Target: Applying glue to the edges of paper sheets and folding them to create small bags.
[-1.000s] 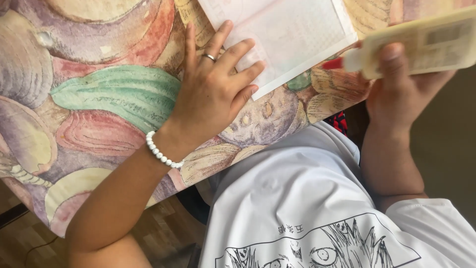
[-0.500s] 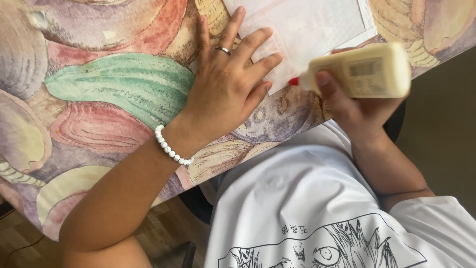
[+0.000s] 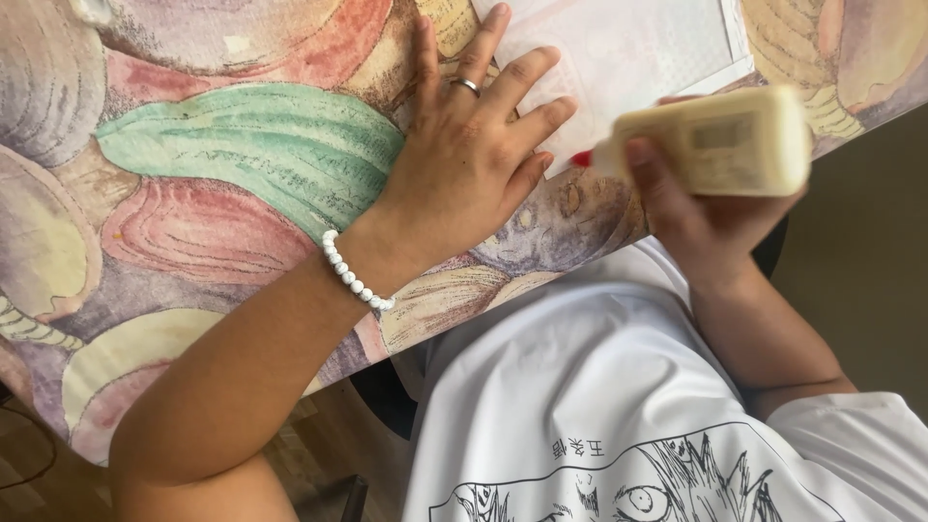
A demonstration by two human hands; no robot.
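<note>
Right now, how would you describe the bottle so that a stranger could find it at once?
Start at the table with its cloth of large painted shells. At its near edge, beside the white paper, the right hand holds a pale cream squeeze bottle sideways. Its small red tip sets it apart.

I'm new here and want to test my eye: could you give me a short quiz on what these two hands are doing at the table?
1. True or false: the left hand lies flat, fingers spread, with its fingertips on the white sheet.
2. What does the right hand hold?
A. scissors
B. a pale squeeze bottle with a red tip
C. a pen
3. Fill in: on the left wrist sits a bracelet of white ____.

Key:
1. True.
2. B; the bottle lies sideways, its red tip pointing at the left hand, near the sheet's edge.
3. Beads.
</note>
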